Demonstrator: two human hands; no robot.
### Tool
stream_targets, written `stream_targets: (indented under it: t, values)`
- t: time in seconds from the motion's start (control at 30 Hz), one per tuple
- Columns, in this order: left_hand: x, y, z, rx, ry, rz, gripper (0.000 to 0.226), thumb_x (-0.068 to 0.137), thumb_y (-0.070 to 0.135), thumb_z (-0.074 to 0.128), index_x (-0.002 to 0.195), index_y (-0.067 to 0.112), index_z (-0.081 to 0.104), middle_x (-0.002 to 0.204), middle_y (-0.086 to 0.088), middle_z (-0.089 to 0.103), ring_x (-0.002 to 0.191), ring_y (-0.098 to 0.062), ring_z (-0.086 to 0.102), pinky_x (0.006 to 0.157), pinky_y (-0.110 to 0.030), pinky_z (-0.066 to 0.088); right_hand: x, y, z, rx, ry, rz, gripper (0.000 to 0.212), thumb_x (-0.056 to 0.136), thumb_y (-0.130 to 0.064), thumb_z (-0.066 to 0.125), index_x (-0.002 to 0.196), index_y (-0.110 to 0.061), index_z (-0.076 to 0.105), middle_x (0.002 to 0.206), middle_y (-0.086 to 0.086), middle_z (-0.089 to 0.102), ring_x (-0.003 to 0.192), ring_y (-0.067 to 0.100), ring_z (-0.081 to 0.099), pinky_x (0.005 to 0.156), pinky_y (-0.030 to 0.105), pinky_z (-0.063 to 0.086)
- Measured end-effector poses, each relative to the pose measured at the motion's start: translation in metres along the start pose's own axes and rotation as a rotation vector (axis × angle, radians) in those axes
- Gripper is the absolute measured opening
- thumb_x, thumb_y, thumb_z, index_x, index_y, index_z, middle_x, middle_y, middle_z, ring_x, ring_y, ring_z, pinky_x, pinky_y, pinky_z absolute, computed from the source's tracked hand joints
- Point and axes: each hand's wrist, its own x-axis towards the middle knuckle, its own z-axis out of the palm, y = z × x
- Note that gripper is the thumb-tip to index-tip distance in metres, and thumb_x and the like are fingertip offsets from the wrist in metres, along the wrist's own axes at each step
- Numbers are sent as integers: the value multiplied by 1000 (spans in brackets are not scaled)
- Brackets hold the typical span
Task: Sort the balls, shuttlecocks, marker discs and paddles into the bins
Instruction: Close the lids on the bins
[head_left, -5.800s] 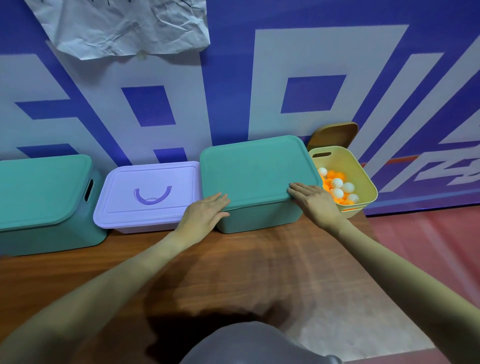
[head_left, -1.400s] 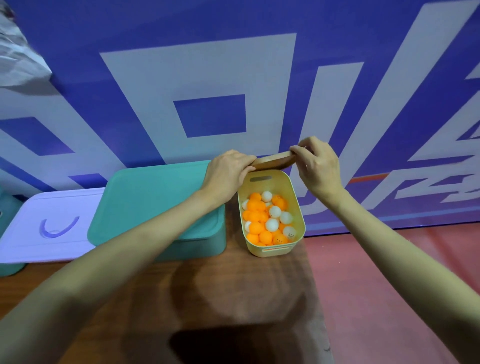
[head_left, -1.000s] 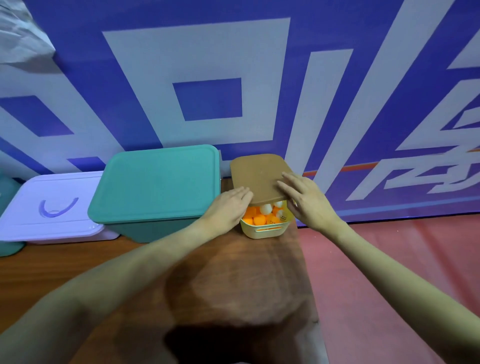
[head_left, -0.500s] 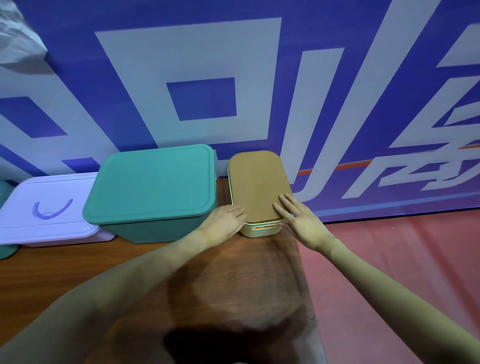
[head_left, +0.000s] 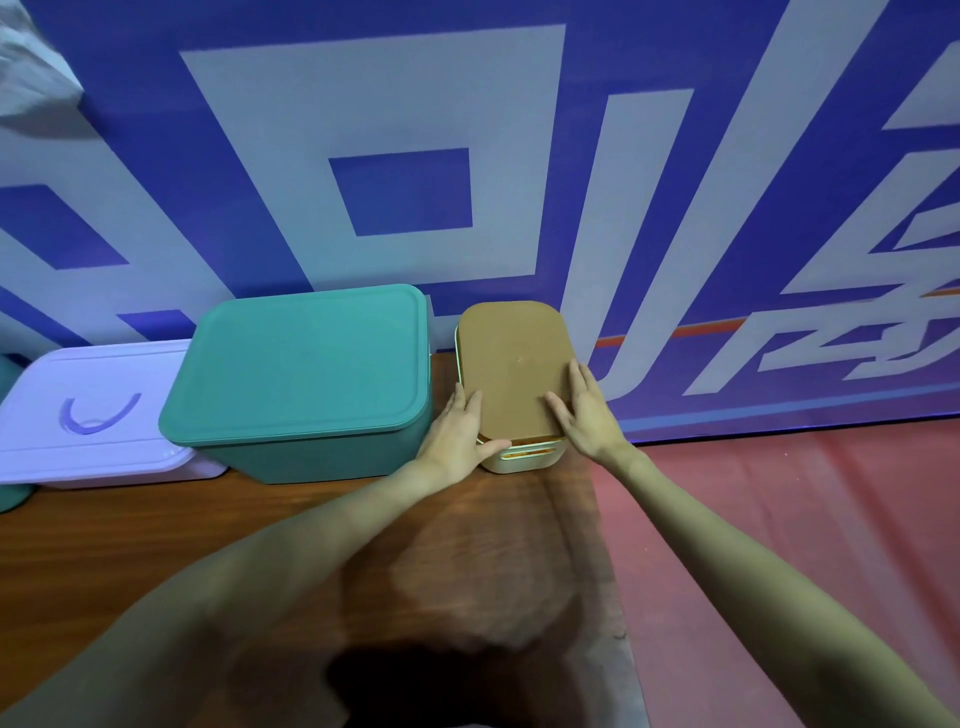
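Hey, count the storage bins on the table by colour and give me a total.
Teal bins: 2, the large lidded one and one only partly in view at the left edge
Lavender bins: 1
Yellow bins: 1, under a brown lid
Total: 4

Left grip (head_left: 457, 434), right grip (head_left: 587, 410) flat (fingers straight), arms extended.

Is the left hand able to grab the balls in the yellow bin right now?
Probably not. The brown lid covers the yellow bin, and both the left hand and the right hand lie flat on it. The balls are hidden under it, so the lid would have to come off first.
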Motion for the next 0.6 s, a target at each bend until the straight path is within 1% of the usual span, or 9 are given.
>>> stream_targets:
  t: [0.03, 0.07, 0.1, 0.2, 0.33, 0.37, 0.47, 0.6]
  values:
    - [0, 0, 0, -27, 9, -9, 89, 85, 48, 67, 150, 8, 22, 158, -24, 11, 146, -31, 19, 116, -36, 23, 1, -2, 2, 14, -5, 6, 59, 97, -37, 48, 143, -9, 25, 142, 11, 31, 128, 28, 39, 102, 49, 42]
    - [0, 1, 1, -45, 17, -16, 90, 84, 47, 67, 151, 8, 22, 158, -24, 11, 147, -30, 18, 116, -36, 22, 2, -4, 4, 17, -4, 11, 54, 96, -34, 49, 139, -7, 29, 137, 10, 33, 123, 28, 43, 100, 47, 43]
    - [0, 1, 0, -53, 19, -21, 90, 84, 47, 68, 151, 8, 22, 158, -23, 11, 147, -30, 16, 116, -35, 20, 3, -5, 5, 19, 5, 14, 51, 96, -30, 51, 137, -6, 31, 136, 11, 34, 122, 29, 43, 100, 44, 43]
    - [-3, 0, 0, -64, 36, -13, 87, 85, 46, 67, 150, 7, 25, 158, -23, 11, 147, -30, 17, 116, -33, 19, 4, -5, 7, 34, 32, -5, 54, 96, -22, 52, 143, -8, 29, 142, 13, 29, 127, 30, 39, 106, 38, 36]
    - [-10, -2, 3, -80, 84, 0, 85, 83, 46, 69, 148, 9, 30, 158, -22, 17, 145, -30, 23, 115, -33, 22, 4, 0, 6, 52, 31, -38, 57, 96, -24, 52, 147, -15, 28, 148, 13, 24, 133, 30, 36, 109, 40, 36]
    - [-12, -3, 5, -83, 94, -1, 84, 83, 47, 69, 148, 9, 31, 158, -21, 17, 144, -30, 24, 115, -33, 23, 4, 1, 6, 54, 26, -39, 57, 97, -24, 52, 147, -16, 28, 149, 13, 23, 134, 30, 34, 110, 40, 35]
    - [-15, -4, 8, -80, 103, 4, 84, 84, 47, 68, 149, 10, 30, 158, -20, 16, 145, -29, 23, 115, -33, 23, 0, 4, 7, 37, -10, -22, 56, 99, -26, 49, 149, -14, 27, 154, 13, 16, 142, 27, 22, 112, 34, 26]
    - [-16, -4, 6, -64, 80, 3, 83, 84, 46, 68, 149, 10, 31, 159, -19, 14, 143, -30, 26, 115, -34, 24, -4, 10, 10, -31, -70, -21, 59, 100, -31, 44, 151, -16, 19, 159, 13, 2, 147, 24, 7, 115, 32, 18]
